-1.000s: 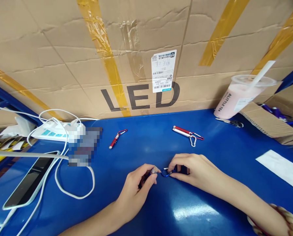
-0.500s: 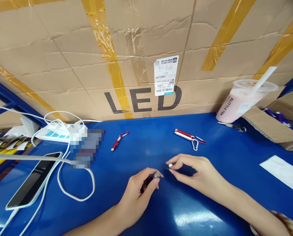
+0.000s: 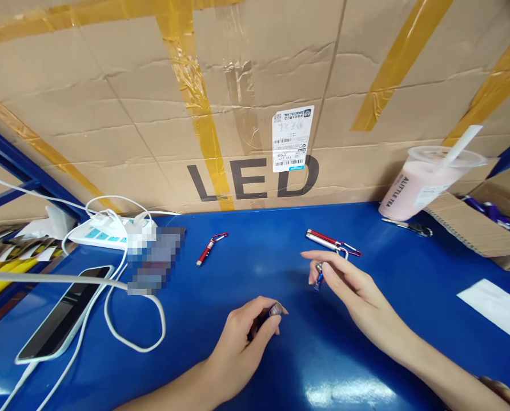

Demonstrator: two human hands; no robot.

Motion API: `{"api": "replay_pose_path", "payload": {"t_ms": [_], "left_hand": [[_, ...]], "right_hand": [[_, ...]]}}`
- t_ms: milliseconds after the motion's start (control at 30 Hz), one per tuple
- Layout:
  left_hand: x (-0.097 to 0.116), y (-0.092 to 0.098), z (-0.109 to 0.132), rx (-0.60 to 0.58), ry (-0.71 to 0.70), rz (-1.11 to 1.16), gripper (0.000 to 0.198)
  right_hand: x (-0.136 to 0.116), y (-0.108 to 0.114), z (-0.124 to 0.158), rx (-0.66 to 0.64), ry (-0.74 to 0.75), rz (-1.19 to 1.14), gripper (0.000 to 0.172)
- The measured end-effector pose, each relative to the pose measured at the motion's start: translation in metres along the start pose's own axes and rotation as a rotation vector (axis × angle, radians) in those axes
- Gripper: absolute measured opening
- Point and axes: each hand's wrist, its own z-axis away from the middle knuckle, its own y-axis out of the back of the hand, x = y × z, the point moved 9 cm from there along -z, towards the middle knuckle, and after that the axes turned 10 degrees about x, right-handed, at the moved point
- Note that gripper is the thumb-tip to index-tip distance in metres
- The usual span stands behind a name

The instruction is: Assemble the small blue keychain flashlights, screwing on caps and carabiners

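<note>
2 hands (image 3: 243,338) (image 3: 360,292) apart, fingers (image 3: 258,302) bent

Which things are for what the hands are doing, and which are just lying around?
Part of the job:
small cylinder, in the left hand
blue-and-metal piece, in the right hand
probably the red clip stick and the red and silver sticks

Seemingly just lying around:
pink drink
phone
power strip
white paper strip

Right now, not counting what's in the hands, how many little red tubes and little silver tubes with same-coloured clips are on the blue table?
Red tube on the left and red tube on the right: 2
Silver tube: 1
Total: 3
</note>
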Motion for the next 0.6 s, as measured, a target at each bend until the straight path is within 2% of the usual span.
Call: {"api": "replay_pose_path", "payload": {"t_ms": [267, 400, 600], "left_hand": [[0.0, -0.001, -0.001, -0.01, -0.007, 0.009, 0.024], [-0.001, -0.001, 0.0, -0.01, 0.001, 0.017, 0.025], [0.001, -0.001, 0.001, -0.003, -0.008, 0.024, 0.024]], "right_hand": [[0.01, 0.004, -0.006, 0.041, -0.102, -0.024, 0.048], [0.011, 0.008, -0.006, 0.067, -0.093, 0.038, 0.05], [0.009, 0.0, -0.005, 0.021, -0.107, -0.026, 0.055]]}}
